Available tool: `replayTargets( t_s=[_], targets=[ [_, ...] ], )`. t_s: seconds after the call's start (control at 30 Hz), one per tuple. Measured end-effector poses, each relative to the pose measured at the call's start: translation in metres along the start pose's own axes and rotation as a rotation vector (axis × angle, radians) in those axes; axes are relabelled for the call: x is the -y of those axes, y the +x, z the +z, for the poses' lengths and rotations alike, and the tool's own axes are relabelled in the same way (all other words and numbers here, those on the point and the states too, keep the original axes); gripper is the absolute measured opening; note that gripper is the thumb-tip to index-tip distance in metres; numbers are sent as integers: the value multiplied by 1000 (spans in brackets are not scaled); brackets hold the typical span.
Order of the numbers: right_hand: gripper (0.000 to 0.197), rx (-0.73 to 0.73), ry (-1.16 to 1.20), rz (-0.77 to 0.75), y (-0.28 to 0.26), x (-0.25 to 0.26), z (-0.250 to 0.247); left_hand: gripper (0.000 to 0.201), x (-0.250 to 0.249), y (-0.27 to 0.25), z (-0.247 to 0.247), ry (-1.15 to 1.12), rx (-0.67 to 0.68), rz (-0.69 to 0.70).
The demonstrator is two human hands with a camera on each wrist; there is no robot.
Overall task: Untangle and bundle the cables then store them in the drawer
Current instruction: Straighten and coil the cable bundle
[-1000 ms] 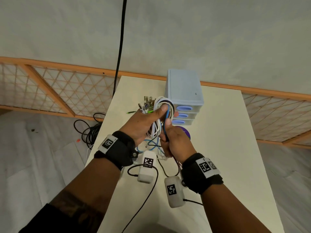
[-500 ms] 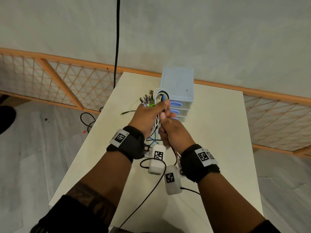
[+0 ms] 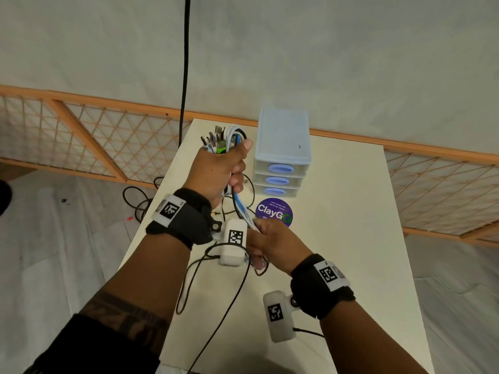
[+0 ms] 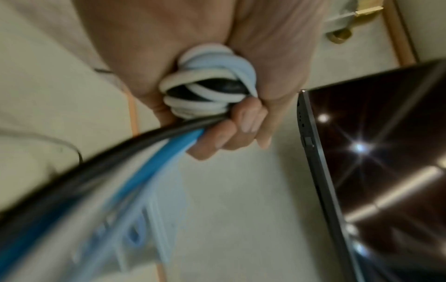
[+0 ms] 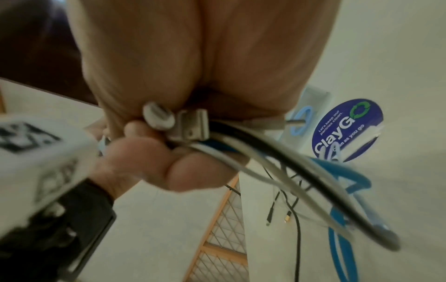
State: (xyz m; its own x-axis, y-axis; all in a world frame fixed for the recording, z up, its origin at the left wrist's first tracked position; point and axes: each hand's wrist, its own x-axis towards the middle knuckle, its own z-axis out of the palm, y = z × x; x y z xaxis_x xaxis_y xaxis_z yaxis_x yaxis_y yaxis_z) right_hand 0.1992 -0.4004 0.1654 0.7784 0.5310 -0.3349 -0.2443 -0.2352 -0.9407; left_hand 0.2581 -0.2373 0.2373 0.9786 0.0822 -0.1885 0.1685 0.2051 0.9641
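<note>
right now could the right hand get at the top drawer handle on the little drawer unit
Probably not yet: the right hand grips the cable ends, so it is occupied. The path to the top drawer handle looks unobstructed once it lets go.

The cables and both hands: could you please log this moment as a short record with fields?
left hand: grips the cables, plug ends sticking up
right hand: pinches the loose cable ends lower down
cable colours: white, blue, black
drawers: three, all closed, on the table
sticker: round, purple, in front of the drawers
stored: not yet
</note>
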Motion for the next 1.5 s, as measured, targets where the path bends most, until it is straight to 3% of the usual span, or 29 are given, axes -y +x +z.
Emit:
replayTargets(
  t_s=[0.17,0.27,0.37,0.47,0.63,0.73,0.83,0.97,1.1,1.17,1.27,1.33,1.5],
  targets=[
    [44,29,-302,17,-1,15,6,28,7,-4,-42,254,-3,13],
    [35,-36,-498,-82,4,29,5,34,8,-13,-59,503,174,-7],
    [30,-54,-521,-109,9,47,5,36,10,-22,-68,669,392,-19],
    [14,-6,-455,-109,13,64,3,28,12,-27,-71,725,548,-33],
    [21,3,-442,-1,17,69,5,30,15,-32,-70,724,678,-128],
    [26,50,-283,58,16,69,5,25,21,-32,-74,776,632,-122],
    [40,71,-82,41,16,68,0,19,29,-32,-76,742,494,-101],
    [23,21,-37,-46,15,59,-1,19,30,-31,-73,654,301,-60],
    [31,-113,-11,-61,12,43,-7,24,26,-27,-71,316,-1,-71],
    [39,-123,36,-43,13,42,-1,33,24,-23,-66,87,-63,-116],
    [45,-129,85,-66,15,43,17,20,19,-18,-54,-160,-90,-194],
    [41,-170,111,-97,17,43,27,13,17,-18,-49,-151,-44,-232],
    [40,-412,-11,-153,23,47,32,33,28,-26,-49,-24,128,-258]
  ],
)
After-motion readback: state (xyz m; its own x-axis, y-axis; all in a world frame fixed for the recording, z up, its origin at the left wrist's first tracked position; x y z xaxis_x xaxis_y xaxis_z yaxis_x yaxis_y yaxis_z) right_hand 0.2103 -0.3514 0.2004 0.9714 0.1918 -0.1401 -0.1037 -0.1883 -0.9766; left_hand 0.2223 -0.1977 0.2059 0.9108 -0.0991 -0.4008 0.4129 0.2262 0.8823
